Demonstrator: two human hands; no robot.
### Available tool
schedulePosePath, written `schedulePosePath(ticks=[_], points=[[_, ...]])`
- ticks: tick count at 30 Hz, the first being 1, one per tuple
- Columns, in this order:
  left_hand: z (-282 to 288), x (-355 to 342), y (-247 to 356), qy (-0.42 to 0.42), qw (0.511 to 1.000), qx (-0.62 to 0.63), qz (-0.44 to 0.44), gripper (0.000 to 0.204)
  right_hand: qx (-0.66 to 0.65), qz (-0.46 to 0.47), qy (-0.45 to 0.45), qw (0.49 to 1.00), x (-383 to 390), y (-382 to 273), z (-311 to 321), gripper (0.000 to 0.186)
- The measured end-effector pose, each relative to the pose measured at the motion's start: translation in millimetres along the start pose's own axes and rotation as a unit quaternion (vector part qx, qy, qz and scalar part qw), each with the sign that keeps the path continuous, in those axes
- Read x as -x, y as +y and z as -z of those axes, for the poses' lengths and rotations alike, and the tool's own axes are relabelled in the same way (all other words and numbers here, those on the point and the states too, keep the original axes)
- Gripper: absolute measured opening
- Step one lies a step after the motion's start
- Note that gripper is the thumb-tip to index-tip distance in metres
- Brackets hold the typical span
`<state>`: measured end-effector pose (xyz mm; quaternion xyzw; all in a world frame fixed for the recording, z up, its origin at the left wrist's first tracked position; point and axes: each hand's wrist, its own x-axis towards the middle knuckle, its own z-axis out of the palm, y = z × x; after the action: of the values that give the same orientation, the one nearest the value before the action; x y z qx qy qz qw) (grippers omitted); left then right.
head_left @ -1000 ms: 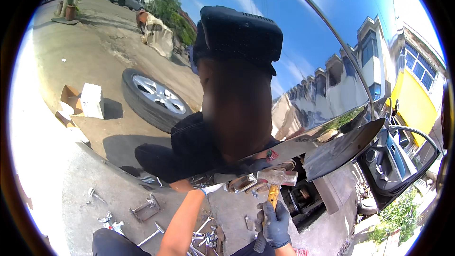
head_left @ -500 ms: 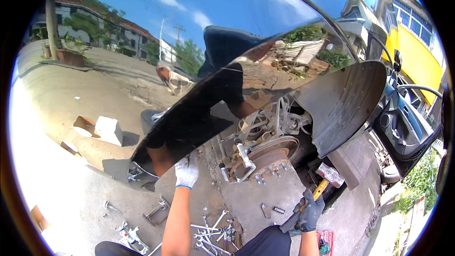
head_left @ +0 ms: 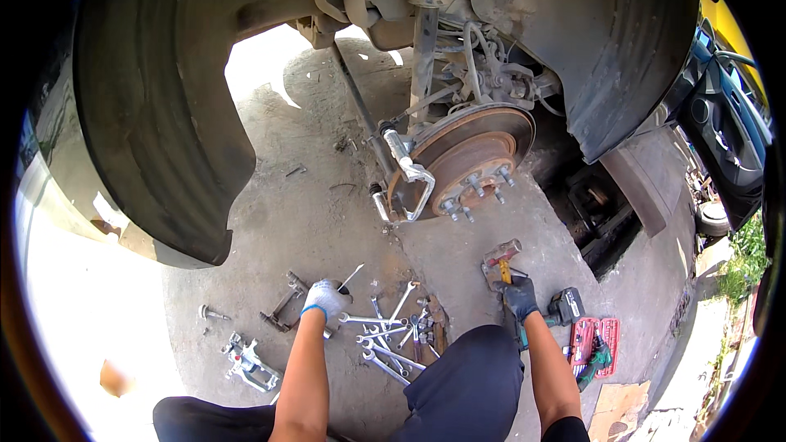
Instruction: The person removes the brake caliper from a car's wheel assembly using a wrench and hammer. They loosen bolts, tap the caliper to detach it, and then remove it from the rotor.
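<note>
My left hand (head_left: 326, 299), in a white glove with a blue cuff, is closed on a thin metal tool (head_left: 352, 277), just above a rusty metal bracket (head_left: 288, 303) on the concrete. My right hand (head_left: 520, 296), in a dark glove, grips the yellow handle of a hammer (head_left: 508, 250), low over the ground. Several silver wrenches (head_left: 385, 344) and sockets lie between my hands. Beyond them is a car's bare, rusty brake disc (head_left: 444, 165) with wheel studs, and a silver caliper bracket (head_left: 422, 177) at its left side. An aluminium part (head_left: 250, 364) lies left of my knee.
Dark wheel-arch liners (head_left: 147, 115) hang at upper left and right. A pit (head_left: 596, 209) opens right of the disc. A cordless power tool (head_left: 565, 304), a red case (head_left: 607, 331), a green drill (head_left: 598, 356) and cardboard (head_left: 618, 408) lie at right. A car door (head_left: 720, 147) stands open.
My view has tipped down from the shiny body panel to the disc and ground. My left hand has left the panel edge, now holding a thin tool. The hammer in my right hand has moved lower.
</note>
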<state>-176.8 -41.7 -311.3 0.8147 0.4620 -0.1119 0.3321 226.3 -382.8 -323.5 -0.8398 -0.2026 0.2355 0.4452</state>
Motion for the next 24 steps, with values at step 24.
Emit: schedulePosePath(ticks=[24], points=[[55.3,20.5,59.3,0.171,0.807,0.564,-0.022,0.041,0.283,0.103,-0.266,0.916,230.9,47.3,-74.1,0.031]])
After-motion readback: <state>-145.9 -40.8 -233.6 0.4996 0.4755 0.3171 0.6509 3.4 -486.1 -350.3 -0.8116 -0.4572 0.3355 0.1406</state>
